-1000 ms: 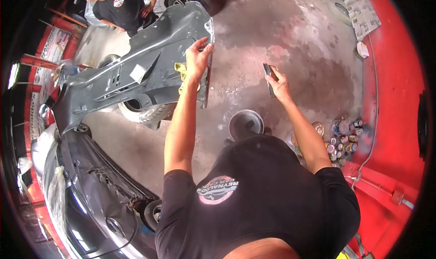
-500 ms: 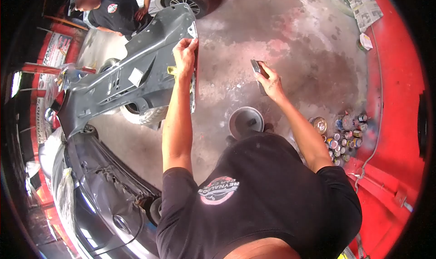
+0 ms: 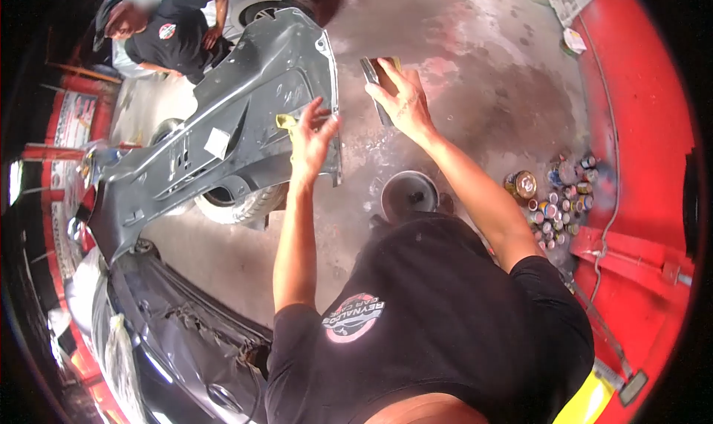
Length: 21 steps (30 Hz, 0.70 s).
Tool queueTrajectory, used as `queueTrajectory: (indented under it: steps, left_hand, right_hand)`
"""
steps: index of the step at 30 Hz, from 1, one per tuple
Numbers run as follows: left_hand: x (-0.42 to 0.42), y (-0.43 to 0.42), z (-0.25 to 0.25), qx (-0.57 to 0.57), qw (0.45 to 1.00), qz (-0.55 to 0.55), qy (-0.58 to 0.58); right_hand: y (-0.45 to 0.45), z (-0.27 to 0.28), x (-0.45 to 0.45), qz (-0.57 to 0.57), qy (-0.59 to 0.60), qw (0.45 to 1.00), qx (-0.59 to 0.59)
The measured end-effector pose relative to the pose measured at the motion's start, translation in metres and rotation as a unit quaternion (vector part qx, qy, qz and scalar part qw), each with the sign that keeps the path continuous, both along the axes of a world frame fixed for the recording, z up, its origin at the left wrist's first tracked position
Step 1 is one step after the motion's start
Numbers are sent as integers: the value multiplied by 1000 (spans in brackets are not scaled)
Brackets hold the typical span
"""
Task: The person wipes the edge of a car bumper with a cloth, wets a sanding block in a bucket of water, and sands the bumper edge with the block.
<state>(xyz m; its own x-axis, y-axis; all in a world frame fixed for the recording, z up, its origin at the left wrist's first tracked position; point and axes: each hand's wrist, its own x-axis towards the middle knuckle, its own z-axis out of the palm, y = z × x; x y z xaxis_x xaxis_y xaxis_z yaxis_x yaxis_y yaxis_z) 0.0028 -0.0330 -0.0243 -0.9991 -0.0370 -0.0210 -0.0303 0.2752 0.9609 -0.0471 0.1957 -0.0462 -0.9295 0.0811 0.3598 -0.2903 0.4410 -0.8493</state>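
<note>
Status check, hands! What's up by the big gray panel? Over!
Left hand open at edge of gray panel, touch unclear. Right hand gripping dark block, off the panel. Yellow cloth on panel beside left hand.

"REYNALDOS CAR CARE" on shirt point(image 3: 438, 320)

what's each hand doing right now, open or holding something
Left hand: open, near the edge of the dark grey panel; contact can't be told.
Right hand: closed on a dark block.
</note>
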Motion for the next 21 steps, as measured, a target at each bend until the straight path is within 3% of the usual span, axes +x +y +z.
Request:
queueTrajectory:
  steps: [4, 8, 9, 11, 14, 15, 21]
  left_hand:
    - [43, -5, -25, -107, 992, -63, 22]
    - [44, -5, -36, -114, 984, -103, 85]
    - [36, -6, -52, -67, 986, -120, 97]
    - [34, -12, -65, -80, 978, -124, 146]
    - [36, -7, -56, 1, 985, -92, 144]
    - [27, -2, -71, 55, 981, -84, 169]
    - [35, -7, -45, 39, 985, -113, 122]
  right_hand:
    - [-27, 20, 7, -15, 5, 999, 30]
    - [-51, 24, 15, -53, 29, 996, 63]
    - [-56, 24, 18, -75, 44, 993, 82]
    - [-74, 25, 19, -104, 56, 984, 133]
    - [-95, 31, 37, -55, 26, 988, 145]
    - [-99, 10, 40, -67, 106, 977, 175]
    - [-97, 39, 20, -91, 46, 979, 178]
